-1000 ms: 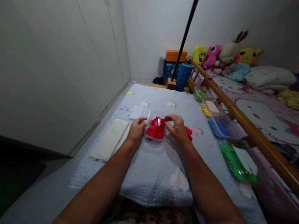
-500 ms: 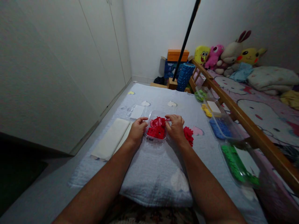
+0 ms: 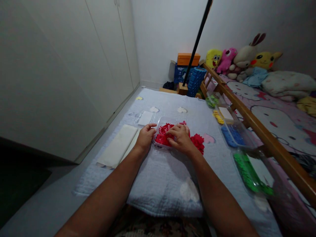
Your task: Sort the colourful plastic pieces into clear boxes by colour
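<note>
A clear plastic box (image 3: 166, 150) holds several red toothed plastic pieces (image 3: 161, 138). My left hand (image 3: 146, 135) grips the box's left wall, with thumb and fingers closed at its rim. Over the box's right side, my right hand (image 3: 180, 136) has its fingers and thumb curled down onto the red pieces; the fingertips are partly hidden among them. Another red piece (image 3: 182, 122) shows just past its knuckles. More red pieces (image 3: 197, 143) lie on the cloth right of the box, partly behind my right hand.
A clear lid with a white label (image 3: 145, 118) and a folded cream cloth (image 3: 117, 146) lie to the left. Along the wooden bed rail (image 3: 247, 112) stand boxes of green pieces (image 3: 247, 174) and blue pieces (image 3: 232, 135). Yellow pieces (image 3: 218, 117) lie farther back. A black pole (image 3: 197, 42) rises behind.
My right hand has moved left from the box's right rim to over the red pieces inside. A red piece now shows beyond its knuckles. My left hand stays on the box.
</note>
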Demonstrator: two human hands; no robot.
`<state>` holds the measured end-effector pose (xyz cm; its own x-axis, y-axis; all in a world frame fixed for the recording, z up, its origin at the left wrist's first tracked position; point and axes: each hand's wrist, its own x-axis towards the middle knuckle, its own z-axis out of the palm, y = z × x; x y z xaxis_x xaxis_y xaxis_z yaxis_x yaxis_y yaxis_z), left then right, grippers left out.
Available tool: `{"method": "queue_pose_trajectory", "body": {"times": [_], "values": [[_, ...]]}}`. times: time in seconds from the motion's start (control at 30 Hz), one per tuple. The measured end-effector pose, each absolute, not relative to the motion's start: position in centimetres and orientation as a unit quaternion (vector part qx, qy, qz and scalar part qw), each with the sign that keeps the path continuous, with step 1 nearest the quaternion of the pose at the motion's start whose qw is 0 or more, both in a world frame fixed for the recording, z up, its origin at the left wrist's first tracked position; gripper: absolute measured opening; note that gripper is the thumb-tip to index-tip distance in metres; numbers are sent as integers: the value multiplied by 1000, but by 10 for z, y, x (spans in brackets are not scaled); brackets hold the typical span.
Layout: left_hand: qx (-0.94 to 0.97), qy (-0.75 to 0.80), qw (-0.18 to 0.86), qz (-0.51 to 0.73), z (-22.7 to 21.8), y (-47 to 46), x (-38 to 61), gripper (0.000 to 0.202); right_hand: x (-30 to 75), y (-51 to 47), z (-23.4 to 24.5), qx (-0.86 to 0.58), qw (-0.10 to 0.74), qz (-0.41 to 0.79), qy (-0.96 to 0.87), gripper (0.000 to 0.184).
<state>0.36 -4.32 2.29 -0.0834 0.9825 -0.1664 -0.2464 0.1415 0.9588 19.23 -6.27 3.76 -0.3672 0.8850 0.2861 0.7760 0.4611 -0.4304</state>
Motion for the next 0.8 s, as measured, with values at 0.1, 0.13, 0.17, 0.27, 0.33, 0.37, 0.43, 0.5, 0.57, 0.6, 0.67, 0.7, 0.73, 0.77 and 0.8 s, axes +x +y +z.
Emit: {"method": "queue_pose_trajectory", "body": {"times": [0.1,0.13,0.17,0.27,0.33,0.37,0.43,0.5,0.57,0.6,0.67,0.7,0.73,0.77,0.8], "values": [[365,499,571,541,24,-44,4,41,192,-63,39,-500,231,116,-826,18],[365,499,571,540,24,-44,4,41,192,-64,39,-496,227,119,-830,19],[367,499,570,540,24,-44,4,41,192,-64,39,-492,224,121,-833,19],[369,500,568,539,23,-44,4,42,191,-65,38,-483,223,123,-838,20],[370,501,569,537,21,-43,4,43,192,-63,37,-479,240,123,-836,19],[370,502,569,536,21,-42,4,43,194,-62,36,-481,254,123,-830,18],[372,504,569,534,20,-42,4,44,201,-58,36,-501,288,123,-806,18],[371,505,567,534,21,-42,4,44,213,-52,36,-545,316,118,-768,20],[370,505,568,535,22,-43,4,43,228,-46,36,-605,323,97,-721,23],[370,504,569,535,23,-44,4,43,236,-44,36,-640,314,81,-697,24],[369,502,571,535,24,-44,5,42,249,-41,35,-711,266,49,-649,25],[369,501,571,535,24,-45,5,42,254,-41,35,-739,234,39,-630,25],[370,501,571,535,24,-45,5,42,257,-41,34,-760,202,34,-617,25],[370,501,571,535,24,-45,5,42,259,-41,33,-772,174,33,-610,26],[369,502,570,535,24,-44,5,42,260,-41,32,-780,150,35,-607,26]]}}
